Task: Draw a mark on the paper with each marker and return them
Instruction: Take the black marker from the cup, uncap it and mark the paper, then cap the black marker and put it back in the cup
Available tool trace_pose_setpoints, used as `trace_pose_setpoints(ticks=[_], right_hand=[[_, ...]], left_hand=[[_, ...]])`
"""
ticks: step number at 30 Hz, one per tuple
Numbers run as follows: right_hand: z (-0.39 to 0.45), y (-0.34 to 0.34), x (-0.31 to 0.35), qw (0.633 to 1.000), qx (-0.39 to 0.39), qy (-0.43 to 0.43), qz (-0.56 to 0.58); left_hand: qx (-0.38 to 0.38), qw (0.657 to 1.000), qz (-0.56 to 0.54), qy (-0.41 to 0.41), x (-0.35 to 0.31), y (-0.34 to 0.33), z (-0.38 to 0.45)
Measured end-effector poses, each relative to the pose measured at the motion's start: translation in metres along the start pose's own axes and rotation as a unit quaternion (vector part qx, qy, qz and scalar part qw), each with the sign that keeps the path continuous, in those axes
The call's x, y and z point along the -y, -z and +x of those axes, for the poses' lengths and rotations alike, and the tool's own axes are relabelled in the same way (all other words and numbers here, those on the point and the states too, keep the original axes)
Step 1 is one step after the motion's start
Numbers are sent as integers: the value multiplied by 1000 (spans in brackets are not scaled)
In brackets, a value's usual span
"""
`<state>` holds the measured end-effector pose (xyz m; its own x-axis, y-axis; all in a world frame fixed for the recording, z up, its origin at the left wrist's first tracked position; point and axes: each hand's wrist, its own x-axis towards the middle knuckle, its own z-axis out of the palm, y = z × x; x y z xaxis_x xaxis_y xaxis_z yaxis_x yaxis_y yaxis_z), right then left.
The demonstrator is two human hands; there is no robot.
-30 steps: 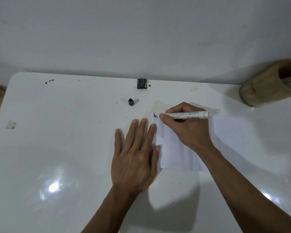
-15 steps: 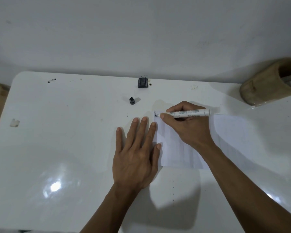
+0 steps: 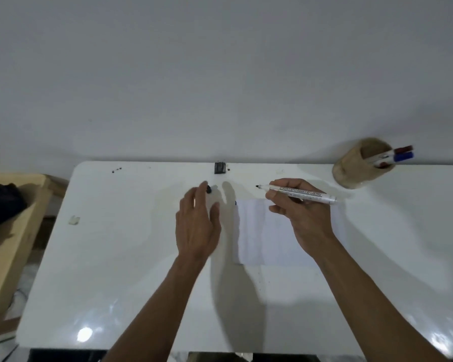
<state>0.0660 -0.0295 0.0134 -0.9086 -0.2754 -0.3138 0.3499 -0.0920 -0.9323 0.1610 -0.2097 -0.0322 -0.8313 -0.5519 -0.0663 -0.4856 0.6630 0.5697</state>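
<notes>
My right hand (image 3: 302,212) grips an uncapped white marker (image 3: 306,195) with a black tip, lifted above the far edge of the white paper (image 3: 259,231). A small dark mark (image 3: 235,203) shows at the paper's far left corner. My left hand (image 3: 198,226) hovers left of the paper, fingers apart, its fingertips reaching the small black cap (image 3: 208,189) on the table. I cannot tell whether the fingers touch the cap. A wooden holder (image 3: 351,171) at the far right contains a red-capped (image 3: 403,148) and a blue-capped marker (image 3: 403,156).
The white table (image 3: 115,257) ends at the wall behind. A black block (image 3: 220,168) sits at the table's far edge, a small white scrap (image 3: 74,220) at the left. A wooden bench with a dark item (image 3: 0,205) stands left of the table.
My right hand lifted the marker tip off the paper. My left hand left the paper and moved forward toward the black cap. The head camera tilted up.
</notes>
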Motion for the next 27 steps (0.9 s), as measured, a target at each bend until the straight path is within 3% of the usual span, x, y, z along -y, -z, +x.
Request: trace_pose_setpoints(ticks=[5, 11, 14, 16, 20, 27], right_hand=[[-22, 0, 6, 999, -35, -10, 7], [-32, 3, 6, 998, -53, -14, -7], [-36, -1, 12, 998, -55, -9, -6], [-40, -8, 21, 999, -54, 3, -2], [-50, -27, 41, 996, -51, 54, -39], [-81, -67, 45, 992, -24, 93, -82]], left_hand=[[105, 986, 128, -36, -11, 12, 50], [98, 987, 122, -21, -5, 12, 55], [68, 997, -3, 29, -8, 23, 44], [53, 986, -136, 80, -14, 35, 32], [82, 914, -378, 120, -25, 59, 2], [81, 834, -541, 67, -17, 93, -35]])
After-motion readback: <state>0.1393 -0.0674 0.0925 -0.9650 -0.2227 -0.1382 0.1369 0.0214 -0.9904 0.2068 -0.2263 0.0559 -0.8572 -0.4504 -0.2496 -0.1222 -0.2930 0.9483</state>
